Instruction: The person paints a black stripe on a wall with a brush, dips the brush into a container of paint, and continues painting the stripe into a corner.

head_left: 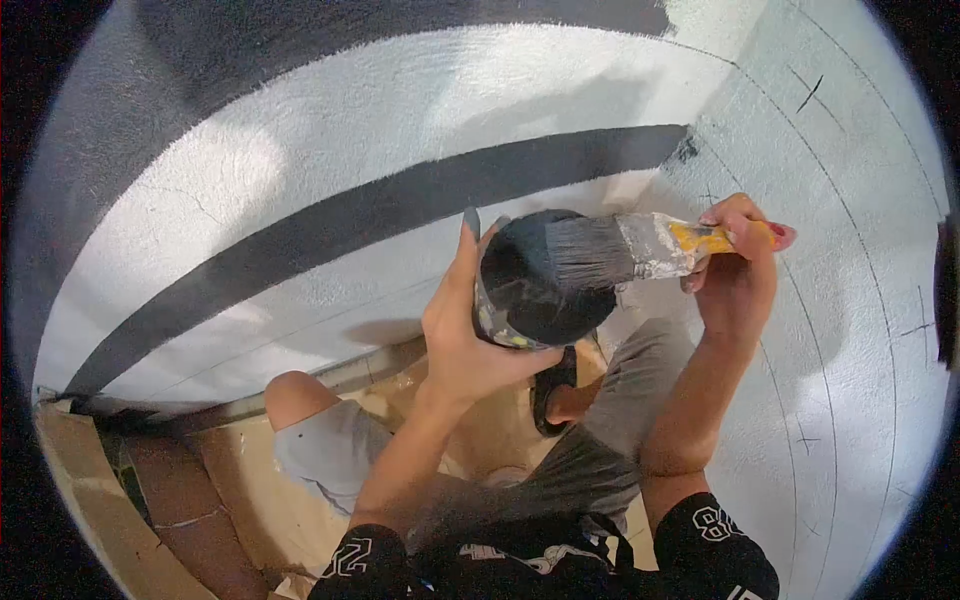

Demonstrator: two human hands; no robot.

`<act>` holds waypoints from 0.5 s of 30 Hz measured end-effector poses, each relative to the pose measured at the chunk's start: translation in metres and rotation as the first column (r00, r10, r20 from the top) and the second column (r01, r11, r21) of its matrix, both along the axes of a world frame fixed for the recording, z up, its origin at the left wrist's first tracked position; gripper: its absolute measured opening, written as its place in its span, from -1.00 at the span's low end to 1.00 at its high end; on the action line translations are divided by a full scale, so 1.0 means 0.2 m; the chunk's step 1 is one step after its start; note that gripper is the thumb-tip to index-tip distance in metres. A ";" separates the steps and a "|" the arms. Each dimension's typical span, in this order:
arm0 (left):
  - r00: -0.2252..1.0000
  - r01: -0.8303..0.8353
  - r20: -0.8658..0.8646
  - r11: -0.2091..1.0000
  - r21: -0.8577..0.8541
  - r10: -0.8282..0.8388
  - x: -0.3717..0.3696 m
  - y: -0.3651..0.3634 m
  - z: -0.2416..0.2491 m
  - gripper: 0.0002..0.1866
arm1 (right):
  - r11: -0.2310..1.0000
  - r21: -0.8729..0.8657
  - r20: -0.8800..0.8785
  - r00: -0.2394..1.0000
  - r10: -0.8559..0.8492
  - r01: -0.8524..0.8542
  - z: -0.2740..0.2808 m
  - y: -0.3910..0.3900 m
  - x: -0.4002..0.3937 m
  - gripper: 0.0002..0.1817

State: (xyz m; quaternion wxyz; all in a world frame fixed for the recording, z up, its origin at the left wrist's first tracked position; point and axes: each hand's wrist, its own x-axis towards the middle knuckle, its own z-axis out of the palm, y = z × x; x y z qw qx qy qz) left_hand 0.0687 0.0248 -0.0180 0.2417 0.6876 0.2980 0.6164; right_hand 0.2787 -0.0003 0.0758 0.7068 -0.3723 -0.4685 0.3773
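Note:
My left hand is wrapped round a paint-spattered cup, its open top tilted toward me and dark inside with black paint. In my right hand is a wide paintbrush with a yellow handle, its metal ferrule smeared with dried paint. The dark bristles point left and overlap the mouth of the cup. Behind both hands, a curved black stripe runs across the white wall and ends in a rough edge near the corner.
A broader black band covers the upper left wall. Thin pencil arcs and small crosses mark the pale right wall. Below are my bent knees in grey shorts, a dark sandal and brown covering on the floor.

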 end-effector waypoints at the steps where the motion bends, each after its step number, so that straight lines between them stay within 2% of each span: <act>1: 1.000 -0.001 -0.008 0.999 -0.043 0.001 0.00 -0.01 0.01 0.13 | 0.999 -0.035 -0.009 1.000 0.023 -0.023 0.01 0.01 0.00 -0.76; 4: 0.999 0.029 -0.013 0.995 -0.092 -0.030 0.04 -0.02 0.10 0.12 | 0.998 -0.048 -0.090 0.996 0.025 -0.029 -0.02 0.04 0.03 -0.75; 8: 0.994 0.108 0.029 0.992 -0.065 -0.106 0.13 0.00 0.17 0.12 | 0.997 -0.003 -0.051 0.996 0.072 -0.073 0.03 0.00 0.07 -0.80; 9: 0.994 0.094 0.058 0.994 -0.063 -0.090 0.17 0.01 0.16 0.11 | 0.989 -0.029 -0.046 0.988 0.144 -0.146 0.04 -0.02 0.12 -0.83; 10: 0.993 0.079 0.090 0.995 -0.065 -0.073 0.20 0.01 0.17 0.11 | 0.993 -0.005 -0.044 0.992 0.121 -0.121 0.05 -0.04 0.14 -0.83; 11: 0.977 0.139 0.176 0.983 -0.117 -0.118 0.24 0.00 0.21 0.09 | 0.996 0.010 0.010 0.996 0.093 -0.093 0.07 -0.06 0.14 -0.84; 12: 0.977 0.156 0.164 0.983 -0.096 -0.139 0.27 0.00 0.23 0.09 | 0.997 0.025 0.061 0.996 0.067 -0.069 0.09 -0.07 0.15 -0.84; 14: 0.993 0.085 0.088 0.990 -0.113 -0.075 0.30 0.01 0.25 0.07 | 0.994 0.081 0.028 0.997 0.075 -0.077 0.10 -0.08 0.21 -0.83; 15: 0.994 0.091 0.070 0.991 -0.096 -0.085 0.32 0.02 0.27 0.07 | 0.994 0.111 -0.022 1.000 0.018 -0.016 0.11 -0.08 0.22 -0.85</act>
